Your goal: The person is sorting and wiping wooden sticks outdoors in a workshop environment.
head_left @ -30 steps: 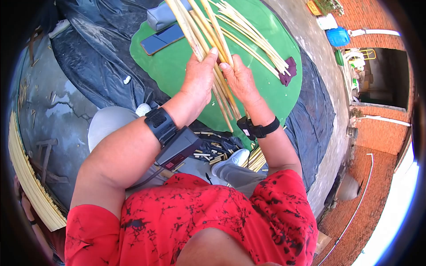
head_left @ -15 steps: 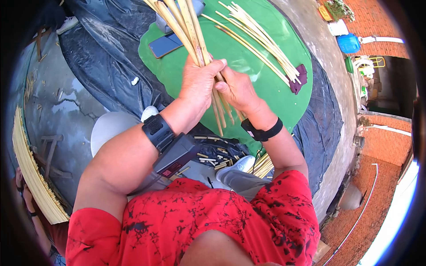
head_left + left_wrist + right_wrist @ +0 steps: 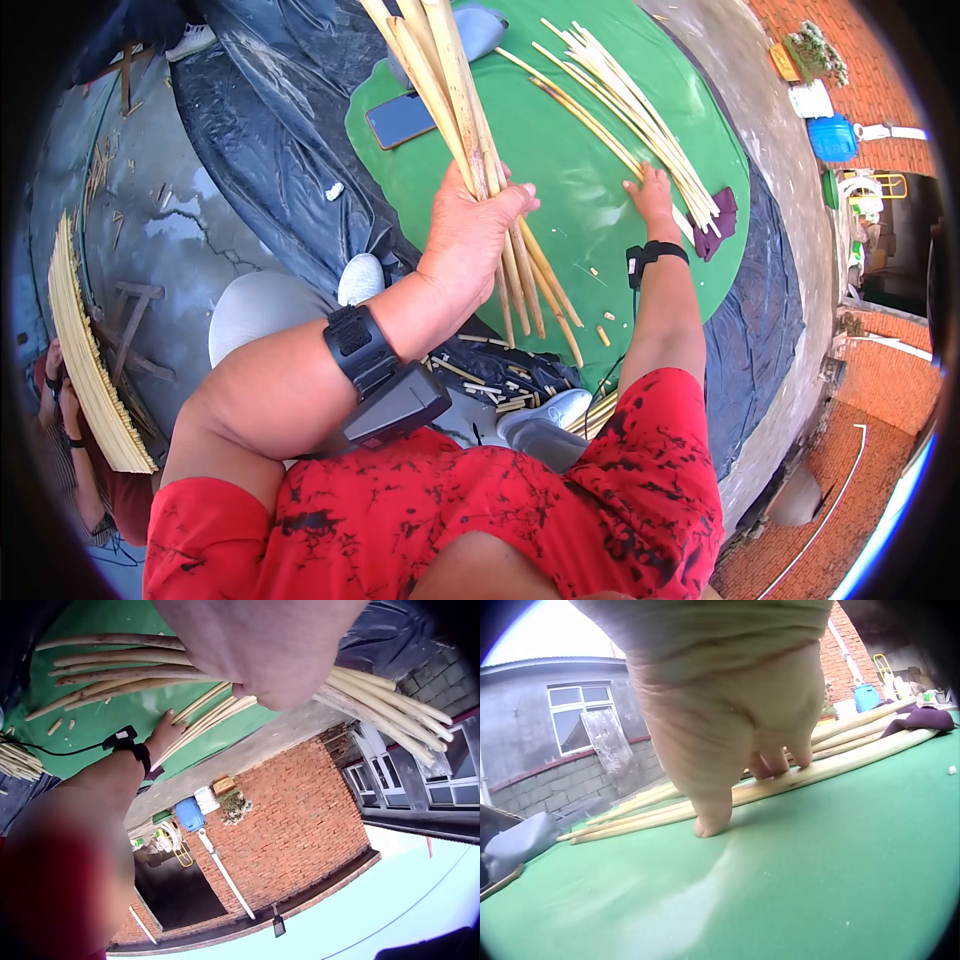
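Note:
My left hand (image 3: 478, 235) grips a bundle of pale cane sticks (image 3: 450, 90) upright over the green mat (image 3: 560, 150); the left wrist view shows the same bundle (image 3: 120, 664) crossing under my palm. My right hand (image 3: 650, 193) is stretched out to a loose pile of thinner sticks (image 3: 620, 100) lying on the mat. In the right wrist view its fingertips (image 3: 780, 761) rest on the nearest stick (image 3: 840, 761) and the thumb touches the mat (image 3: 817, 885). Nothing is lifted by that hand.
A phone (image 3: 400, 120) and a grey pouch (image 3: 478, 30) lie at the mat's far edge, a purple cloth (image 3: 722, 225) at the pile's near end. Black plastic sheeting (image 3: 270, 130) surrounds the mat. Short cut pieces (image 3: 490, 365) litter the ground by my shoes. Another stick bundle (image 3: 90, 360) lies far left.
My right hand has let go of the bundle and reached right to the pile on the mat. The left hand keeps hold of the bundle alone.

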Demonstrator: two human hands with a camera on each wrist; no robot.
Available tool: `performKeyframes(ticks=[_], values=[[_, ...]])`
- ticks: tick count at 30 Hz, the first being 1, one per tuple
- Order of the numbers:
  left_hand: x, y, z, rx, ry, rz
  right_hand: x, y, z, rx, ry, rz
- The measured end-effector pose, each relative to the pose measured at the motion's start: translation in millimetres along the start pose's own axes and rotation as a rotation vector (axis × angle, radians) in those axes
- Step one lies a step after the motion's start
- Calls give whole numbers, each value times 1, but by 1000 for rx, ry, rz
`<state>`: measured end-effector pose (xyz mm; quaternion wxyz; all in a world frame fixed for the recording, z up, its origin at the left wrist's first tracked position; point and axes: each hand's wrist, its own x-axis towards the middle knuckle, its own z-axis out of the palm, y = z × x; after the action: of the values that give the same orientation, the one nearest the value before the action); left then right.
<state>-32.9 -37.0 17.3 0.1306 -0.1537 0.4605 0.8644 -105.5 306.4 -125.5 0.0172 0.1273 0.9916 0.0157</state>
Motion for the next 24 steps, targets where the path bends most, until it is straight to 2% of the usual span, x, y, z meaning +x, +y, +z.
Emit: performKeyframes(ticks=[1, 3, 8, 11, 14, 16, 18, 19, 20, 21, 23, 24], values=[[0, 0, 1, 5, -1, -1, -1, -1, 4, 0, 0, 0], [-3, -1, 4, 5, -10, -12, -13, 2, 4, 70, -43, -119], [-6, -4, 6, 34, -39, -10, -48, 4, 4, 25, -37, -150], [-10, -5, 8, 23, -92, -18, -72, 18, 4, 26, -44, -93], [-10, -5, 13, -17, -134, 47, -104, 37, -19, 119, -55, 35], [-11, -3, 17, -17, -166, 56, -124, 33, -72, 58, 87, 115], [-14, -3, 22, -13, -193, 63, -130, 41, -107, 225, 265, 163], [-15, -2, 24, -4, -247, 113, -132, 35, -125, 529, 358, 138], [-16, -1, 26, 3, -299, 166, -140, 14, -154, 683, 376, 126], [-19, 1, 29, 2, -305, 156, -154, -18, -186, 940, 293, 155], [-22, 6, 37, 13, -399, 235, -164, -42, -209, 1097, 188, 48], [-18, 4, 38, -11, -468, 239, -171, -59, -219, 1092, 192, 48]])
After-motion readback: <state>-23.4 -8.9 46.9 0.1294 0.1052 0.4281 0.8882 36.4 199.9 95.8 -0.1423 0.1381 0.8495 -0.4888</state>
